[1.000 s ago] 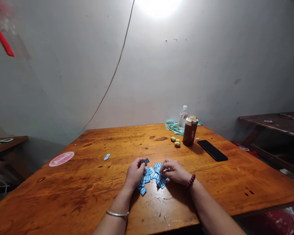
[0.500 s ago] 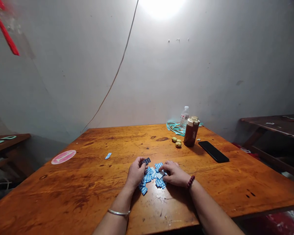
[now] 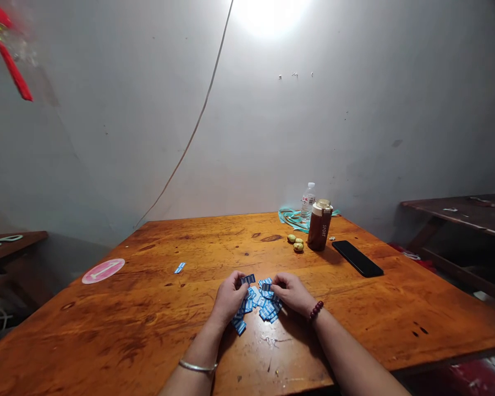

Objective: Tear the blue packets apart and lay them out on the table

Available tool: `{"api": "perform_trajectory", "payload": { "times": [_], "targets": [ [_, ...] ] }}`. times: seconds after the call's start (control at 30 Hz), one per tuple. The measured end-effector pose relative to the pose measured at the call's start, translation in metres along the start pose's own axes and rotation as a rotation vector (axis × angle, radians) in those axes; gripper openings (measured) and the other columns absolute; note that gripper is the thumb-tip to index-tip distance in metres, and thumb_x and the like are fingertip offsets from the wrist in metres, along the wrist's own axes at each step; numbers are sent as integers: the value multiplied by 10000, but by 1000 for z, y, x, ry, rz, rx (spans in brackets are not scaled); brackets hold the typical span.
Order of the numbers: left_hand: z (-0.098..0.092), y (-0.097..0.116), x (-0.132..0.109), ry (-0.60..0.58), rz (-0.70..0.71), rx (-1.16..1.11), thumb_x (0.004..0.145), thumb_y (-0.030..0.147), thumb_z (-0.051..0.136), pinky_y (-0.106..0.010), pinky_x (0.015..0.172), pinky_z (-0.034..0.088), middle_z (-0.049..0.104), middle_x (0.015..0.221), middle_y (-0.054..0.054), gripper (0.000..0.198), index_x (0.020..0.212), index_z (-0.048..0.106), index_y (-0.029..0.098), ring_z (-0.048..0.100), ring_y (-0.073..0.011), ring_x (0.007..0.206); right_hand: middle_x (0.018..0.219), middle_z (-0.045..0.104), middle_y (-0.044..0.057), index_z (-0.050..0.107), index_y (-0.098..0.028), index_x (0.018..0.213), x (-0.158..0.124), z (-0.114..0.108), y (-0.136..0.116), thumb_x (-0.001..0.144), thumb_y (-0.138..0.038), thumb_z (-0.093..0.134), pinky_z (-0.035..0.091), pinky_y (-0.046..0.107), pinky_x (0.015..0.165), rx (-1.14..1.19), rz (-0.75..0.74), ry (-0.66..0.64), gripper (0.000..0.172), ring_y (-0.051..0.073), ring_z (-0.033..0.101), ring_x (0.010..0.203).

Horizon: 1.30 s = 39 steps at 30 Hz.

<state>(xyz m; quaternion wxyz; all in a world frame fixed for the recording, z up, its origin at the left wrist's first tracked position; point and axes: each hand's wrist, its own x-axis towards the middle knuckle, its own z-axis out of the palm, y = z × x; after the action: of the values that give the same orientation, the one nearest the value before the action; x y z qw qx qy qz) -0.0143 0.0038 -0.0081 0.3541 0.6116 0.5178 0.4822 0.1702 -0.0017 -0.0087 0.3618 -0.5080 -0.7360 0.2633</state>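
Between finger and thumb, my left hand (image 3: 230, 298) pinches a small dark blue-and-white label (image 3: 248, 279), perhaps more than one. My right hand (image 3: 295, 295) is closed on another blue-and-white label (image 3: 266, 287), held up by its edge. Beneath and between both hands lies a loose pile of blue-and-white labels (image 3: 269, 311), overlapping on the wooden table (image 3: 148, 330); some face down show plain white. Part of the pile is hidden by my fingers. A lone label (image 3: 180, 268) lies apart, to the left of my hands.
Beyond my right hand stand a brown bottle marked SPORT (image 3: 319, 226) and a clear water bottle (image 3: 307, 201) beside turquoise straps (image 3: 291, 218). Several small yellow-green fruits (image 3: 298, 247) and a black phone (image 3: 357, 257) lie near. A pink round sticker (image 3: 103, 271) is at left.
My right hand has come up from the pile with a label now pinched in its fingers. My left hand still holds its label. The view has shifted slightly.
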Motion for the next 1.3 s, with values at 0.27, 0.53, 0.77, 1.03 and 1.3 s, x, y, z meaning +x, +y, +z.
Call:
{"api": "perform_trajectory", "payload": {
  "times": [0.27, 0.53, 0.77, 1.03, 1.3],
  "targets": [
    [1, -5, 0, -103, 50, 42, 631, 219, 486, -196, 497, 337, 547, 574, 23, 109, 645, 576, 158, 477, -111, 539, 598, 471, -40, 457, -175, 716, 2, 7, 3, 683, -141, 407, 360, 171, 481, 274, 55, 31, 70, 84, 452, 535],
    [-1, -2, 0, -26, 3, -13, 639, 353, 520, -202, 491, 344, 538, 545, 25, 212, 616, 583, 152, 473, -112, 521, 722, 584, 21, 585, -169, 742, 3, -2, 15, 691, -133, 370, 387, 226, 614, -65, 111, 71, 224, 138, 524, 703],
    [0, -7, 2, 45, -57, -85, 607, 374, 569, -194, 470, 367, 518, 513, 40, 217, 594, 520, 163, 490, -99, 483, 840, 582, 44, 613, -195, 842, 3, -5, 22, 711, -172, 407, 382, 265, 672, -226, 196, 136, 246, 167, 536, 787],
    [1, -9, 5, 24, -82, -230, 626, 316, 565, -197, 459, 414, 554, 564, 26, 188, 641, 436, 180, 592, -139, 577, 811, 581, 32, 604, -197, 785, 4, -5, 17, 753, -239, 413, 376, 259, 670, -223, 135, 171, 199, 146, 537, 735],
    [-1, -10, 6, 142, -64, -232, 661, 308, 511, -187, 414, 400, 551, 627, 20, 202, 809, 513, 169, 549, -105, 512, 769, 589, 31, 606, -176, 740, -1, -2, 3, 734, -223, 451, 365, 253, 669, -144, -10, 55, 162, 146, 515, 733]
  ]
}}
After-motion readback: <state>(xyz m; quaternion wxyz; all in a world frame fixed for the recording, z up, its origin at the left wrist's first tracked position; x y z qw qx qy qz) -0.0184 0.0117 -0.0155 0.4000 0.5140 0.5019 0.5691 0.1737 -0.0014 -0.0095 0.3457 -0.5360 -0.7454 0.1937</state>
